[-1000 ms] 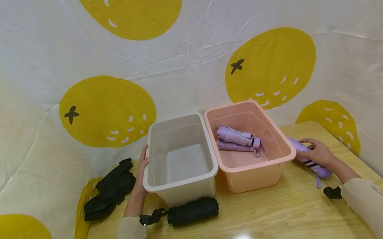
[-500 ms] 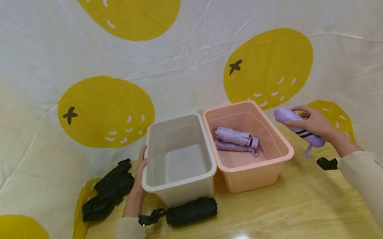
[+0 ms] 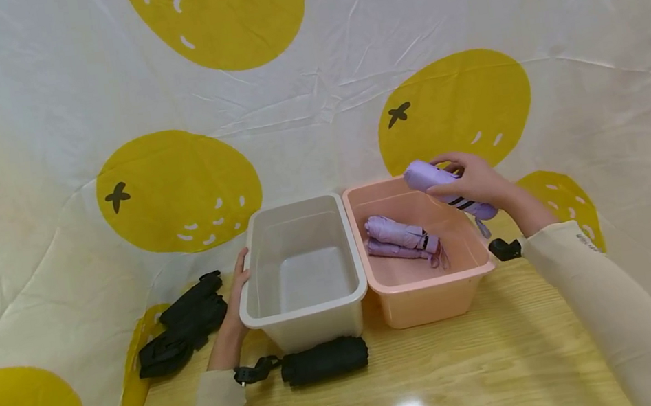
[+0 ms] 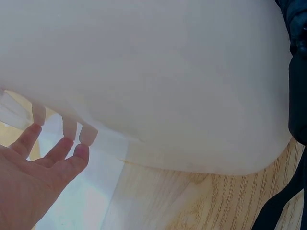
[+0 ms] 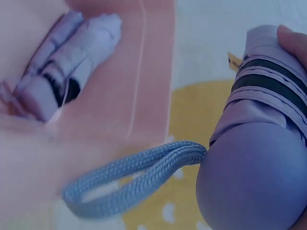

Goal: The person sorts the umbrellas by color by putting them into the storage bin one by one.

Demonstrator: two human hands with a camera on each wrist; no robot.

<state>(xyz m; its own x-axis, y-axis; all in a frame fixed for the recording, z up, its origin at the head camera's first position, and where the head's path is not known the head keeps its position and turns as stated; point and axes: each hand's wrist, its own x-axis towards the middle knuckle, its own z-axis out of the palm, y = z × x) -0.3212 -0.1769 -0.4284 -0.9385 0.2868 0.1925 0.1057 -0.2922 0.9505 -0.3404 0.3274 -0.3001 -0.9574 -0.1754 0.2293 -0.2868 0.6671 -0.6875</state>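
Held umbrella is lilac, folded, black-striped, its strap looped.

Up top, the right grip covers the middle of the purple umbrella, both blocking part of the pink tub! The right wrist view's edge cuts off umbrella and most of that grip; the tub blurs at lower left. The left wrist view clips the left grip, and the sleeve lettering is too tiny to read.

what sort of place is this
Probably a makeshift indoor work corner, though I can't tell what building it's in: there's a wooden table, a wrinkled yellow-patterned sheet behind it, and a gray bin beside a pink bin.
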